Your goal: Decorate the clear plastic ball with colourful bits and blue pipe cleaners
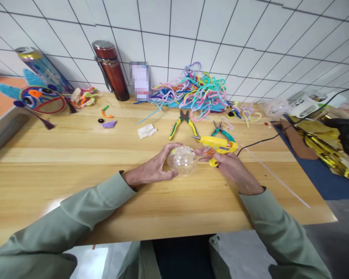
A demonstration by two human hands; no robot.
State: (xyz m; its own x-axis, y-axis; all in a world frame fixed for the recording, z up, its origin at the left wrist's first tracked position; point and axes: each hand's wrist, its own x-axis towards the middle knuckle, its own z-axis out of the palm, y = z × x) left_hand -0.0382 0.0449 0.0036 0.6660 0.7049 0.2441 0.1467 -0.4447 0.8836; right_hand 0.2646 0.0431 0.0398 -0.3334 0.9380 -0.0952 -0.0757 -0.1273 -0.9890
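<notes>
Ball (pixel 182 164) was cupped in half-curled left hand (pixel 154 166), glue gun (pixel 221 144) gripped in loosely curled right hand (pixel 233 168); gluing seemingly unfinished.

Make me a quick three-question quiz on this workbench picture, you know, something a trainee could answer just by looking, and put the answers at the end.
1. Which tool is in the right hand?
2. True or false: in the picture, the dark red flask stands to the left of the pile of pipe cleaners.
3. Fill in the blank: the left hand is curled around a clear, round ____.

Key:
1. A yellow glue gun.
2. True.
3. ball.
</notes>
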